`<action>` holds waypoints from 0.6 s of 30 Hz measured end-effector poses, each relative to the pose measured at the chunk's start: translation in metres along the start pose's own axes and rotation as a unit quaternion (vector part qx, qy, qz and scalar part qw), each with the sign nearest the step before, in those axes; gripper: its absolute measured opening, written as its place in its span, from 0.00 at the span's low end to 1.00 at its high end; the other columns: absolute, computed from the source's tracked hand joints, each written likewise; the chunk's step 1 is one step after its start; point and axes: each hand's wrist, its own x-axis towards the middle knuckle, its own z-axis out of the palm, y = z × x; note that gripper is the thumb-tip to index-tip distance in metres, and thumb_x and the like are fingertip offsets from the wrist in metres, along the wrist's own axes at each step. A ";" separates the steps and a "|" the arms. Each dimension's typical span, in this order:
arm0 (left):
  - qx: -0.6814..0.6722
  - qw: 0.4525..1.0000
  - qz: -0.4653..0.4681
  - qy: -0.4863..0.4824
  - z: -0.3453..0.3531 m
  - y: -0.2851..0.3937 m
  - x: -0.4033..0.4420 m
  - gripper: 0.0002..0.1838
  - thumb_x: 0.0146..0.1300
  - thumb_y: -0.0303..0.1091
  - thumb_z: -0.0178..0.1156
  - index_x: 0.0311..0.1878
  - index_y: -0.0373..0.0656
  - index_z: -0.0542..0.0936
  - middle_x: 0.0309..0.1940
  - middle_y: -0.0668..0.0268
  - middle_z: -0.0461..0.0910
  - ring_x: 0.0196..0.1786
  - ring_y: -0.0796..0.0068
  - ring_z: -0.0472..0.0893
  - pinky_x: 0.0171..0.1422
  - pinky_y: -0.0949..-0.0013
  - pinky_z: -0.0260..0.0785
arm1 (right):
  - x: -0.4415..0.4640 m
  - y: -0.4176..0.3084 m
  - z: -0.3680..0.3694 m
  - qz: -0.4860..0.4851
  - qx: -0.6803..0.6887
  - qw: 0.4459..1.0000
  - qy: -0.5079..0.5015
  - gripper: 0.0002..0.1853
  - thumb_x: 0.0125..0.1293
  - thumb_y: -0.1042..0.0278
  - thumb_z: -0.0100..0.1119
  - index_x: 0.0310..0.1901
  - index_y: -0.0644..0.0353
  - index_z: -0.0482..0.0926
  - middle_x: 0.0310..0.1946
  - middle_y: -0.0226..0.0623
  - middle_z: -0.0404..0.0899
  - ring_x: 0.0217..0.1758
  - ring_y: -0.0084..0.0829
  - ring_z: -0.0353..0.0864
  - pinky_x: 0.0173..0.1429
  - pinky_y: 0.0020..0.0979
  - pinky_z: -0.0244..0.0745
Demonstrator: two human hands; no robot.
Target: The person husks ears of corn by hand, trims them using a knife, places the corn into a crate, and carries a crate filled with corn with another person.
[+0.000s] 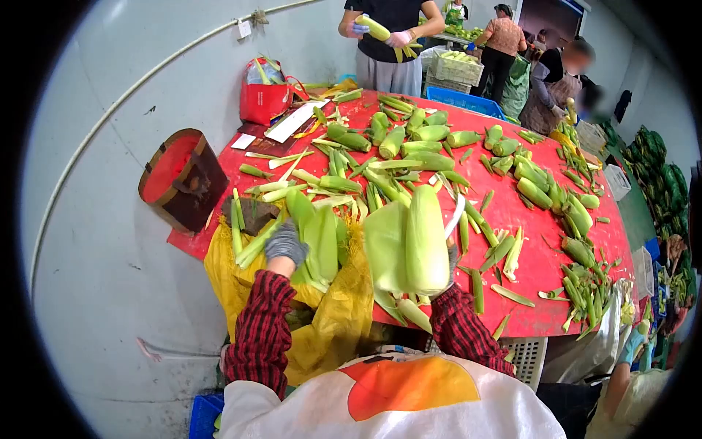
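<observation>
My left hand (pixel 285 246), in a grey glove, is closed on broad green corn husk leaves (pixel 319 240) above a yellow sack (pixel 333 333). In my right hand (pixel 451 265) is a large pale-green ear of corn (pixel 426 245), tilted nearly upright, with one wide husk leaf (pixel 386 245) folded out to its left. The ear hides most of the right hand's fingers. A curved whitish strip (pixel 455 216) sticks up beside the ear above that hand; whether it is a blade or a piece of husk I cannot tell.
Several ears of corn (pixel 431 133) and husk scraps cover the red table (pixel 523 238). At left stand a brown open bag (pixel 183 179) and a red bag (pixel 265 101). Across the table a person (pixel 391 36) holds corn. Other people work near white crates (pixel 457 67).
</observation>
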 end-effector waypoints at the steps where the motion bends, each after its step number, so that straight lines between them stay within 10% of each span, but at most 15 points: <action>1: -0.038 0.989 0.032 0.140 0.005 -0.016 0.009 0.32 0.49 0.37 0.58 0.57 0.37 0.60 0.51 0.48 0.66 0.55 0.55 0.66 0.60 0.67 0.57 | 0.006 -0.002 0.003 -0.002 0.001 1.000 -0.006 0.32 0.47 0.51 0.59 0.50 0.62 0.65 0.38 0.39 0.75 0.38 0.35 0.76 0.44 0.36 0.74; 3: -0.430 0.893 0.100 0.093 -0.029 0.017 -0.016 0.35 0.46 0.44 0.62 0.55 0.37 0.62 0.50 0.50 0.67 0.55 0.58 0.67 0.60 0.66 0.57 | 0.011 -0.004 0.005 -0.143 -0.411 0.900 0.023 0.26 0.49 0.53 0.60 0.45 0.63 0.68 0.31 0.35 0.74 0.33 0.28 0.75 0.35 0.28 0.74; 4: -0.279 0.899 0.275 0.197 -0.003 0.029 -0.016 0.38 0.44 0.46 0.63 0.55 0.35 0.61 0.49 0.50 0.68 0.51 0.59 0.69 0.57 0.66 0.60 | 0.010 0.000 0.030 -0.161 -0.514 0.841 0.037 0.28 0.47 0.55 0.63 0.45 0.64 0.67 0.32 0.35 0.74 0.33 0.26 0.74 0.34 0.26 0.73; 6: -0.316 0.869 0.344 0.161 0.011 0.079 -0.041 0.40 0.43 0.47 0.65 0.54 0.33 0.61 0.46 0.51 0.69 0.47 0.63 0.72 0.52 0.68 0.65 | 0.016 0.022 0.047 -0.204 -0.479 0.853 -0.024 0.31 0.44 0.58 0.67 0.47 0.64 0.66 0.34 0.35 0.74 0.36 0.26 0.75 0.39 0.27 0.72; 7: -0.505 0.830 0.234 0.028 -0.006 0.106 -0.062 0.39 0.42 0.47 0.66 0.52 0.33 0.61 0.46 0.54 0.69 0.46 0.65 0.72 0.51 0.69 0.66 | 0.019 0.029 0.049 -0.220 -0.444 0.866 -0.063 0.31 0.44 0.59 0.68 0.48 0.65 0.66 0.35 0.35 0.75 0.37 0.26 0.74 0.40 0.26 0.72; 10: -0.658 0.720 0.209 0.072 0.021 0.106 -0.061 0.38 0.41 0.48 0.68 0.51 0.35 0.63 0.44 0.59 0.71 0.46 0.69 0.72 0.50 0.70 0.66 | 0.021 0.027 0.044 -0.167 -0.582 0.791 -0.084 0.31 0.44 0.57 0.68 0.47 0.65 0.67 0.38 0.34 0.75 0.40 0.21 0.73 0.45 0.26 0.69; 14: -0.736 0.644 0.204 -0.037 0.034 0.088 -0.068 0.41 0.38 0.46 0.69 0.54 0.35 0.62 0.43 0.62 0.72 0.44 0.72 0.73 0.48 0.69 0.67 | 0.017 0.013 0.039 0.006 -0.563 0.813 -0.150 0.32 0.39 0.58 0.71 0.46 0.62 0.69 0.35 0.27 0.72 0.38 0.20 0.70 0.42 0.23 0.67; 18: -0.748 0.613 0.238 -0.092 0.042 0.067 -0.074 0.41 0.38 0.44 0.70 0.55 0.39 0.62 0.45 0.64 0.71 0.47 0.73 0.71 0.52 0.69 0.64 | 0.010 0.003 0.061 -0.041 -0.575 0.778 -0.249 0.26 0.42 0.64 0.67 0.45 0.62 0.70 0.30 0.25 0.71 0.33 0.17 0.67 0.36 0.21 0.66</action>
